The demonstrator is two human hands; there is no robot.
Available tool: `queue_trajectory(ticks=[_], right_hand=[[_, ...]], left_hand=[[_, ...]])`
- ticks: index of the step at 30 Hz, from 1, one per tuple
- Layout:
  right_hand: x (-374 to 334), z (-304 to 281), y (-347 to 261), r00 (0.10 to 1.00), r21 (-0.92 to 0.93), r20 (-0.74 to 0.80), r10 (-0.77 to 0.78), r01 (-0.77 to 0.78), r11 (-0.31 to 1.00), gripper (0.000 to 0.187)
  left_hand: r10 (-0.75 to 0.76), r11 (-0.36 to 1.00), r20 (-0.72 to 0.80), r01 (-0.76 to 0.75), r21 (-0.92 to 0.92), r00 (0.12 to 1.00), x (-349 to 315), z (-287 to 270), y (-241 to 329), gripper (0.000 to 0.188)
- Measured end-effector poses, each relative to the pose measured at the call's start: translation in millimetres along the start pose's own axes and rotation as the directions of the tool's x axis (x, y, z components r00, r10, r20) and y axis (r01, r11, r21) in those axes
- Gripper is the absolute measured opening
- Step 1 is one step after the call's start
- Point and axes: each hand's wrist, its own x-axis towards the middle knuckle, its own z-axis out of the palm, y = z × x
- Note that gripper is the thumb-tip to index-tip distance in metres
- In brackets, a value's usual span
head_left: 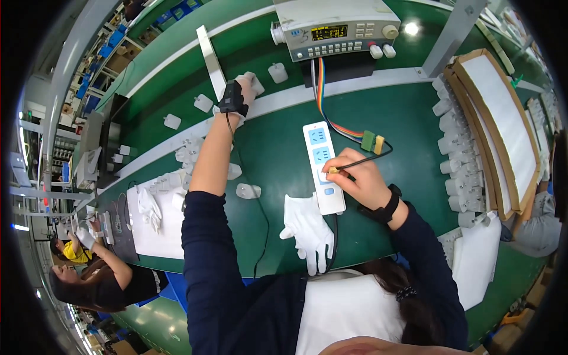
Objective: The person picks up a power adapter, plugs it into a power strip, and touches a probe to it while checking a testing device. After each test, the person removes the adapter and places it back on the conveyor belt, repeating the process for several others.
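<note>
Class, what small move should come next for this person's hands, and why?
Perhaps draw the left hand toward the power strip: it is stretched out among white adapters, while the right hand pinches a cabled connector over the strip.

This is a factory workshop: test meter [338, 32] at top centre, white adapters [460, 167] lining the green workbench [402, 118], gloved worker [115, 281] at lower left.

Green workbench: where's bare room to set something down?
Bare patches lie between the black wrist cable and white power strip, and between the yellow connector and the right-hand row of white adapters. Crowded: the adapter cluster left of the left forearm.
</note>
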Motion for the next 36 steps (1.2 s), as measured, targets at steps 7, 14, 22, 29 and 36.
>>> queue_trajectory(ticks=[7,14,22,29,36], right_hand=[[-2,-4,0,1.000,0.011,0.022,0.018,-0.018,1.000,0.015],[1,-1,6,1.000,0.002,0.027,0.000,0.000,1.000,0.016],[-1,-4,6,1.000,0.004,0.015,0.003,-0.003,1.000,0.016],[-1,0,5,1.000,0.017,0.011,-0.008,0.008,1.000,0.016],[0,0,9,0.999,0.002,0.010,-0.051,0.051,0.999,0.017]], left_hand=[[-0.198,0.848,0.205,0.063,0.526,0.959,12,-16,-39,0.033],[-0.328,0.844,0.229,0.175,0.506,0.917,-15,20,-107,0.030],[-0.068,0.418,0.051,0.075,-0.905,0.996,-58,-11,8,0.044],[0.100,0.198,0.202,0.179,-0.964,0.974,-105,20,113,0.040],[0.214,0.673,-0.021,-0.163,-0.721,0.977,-117,38,111,0.050]])
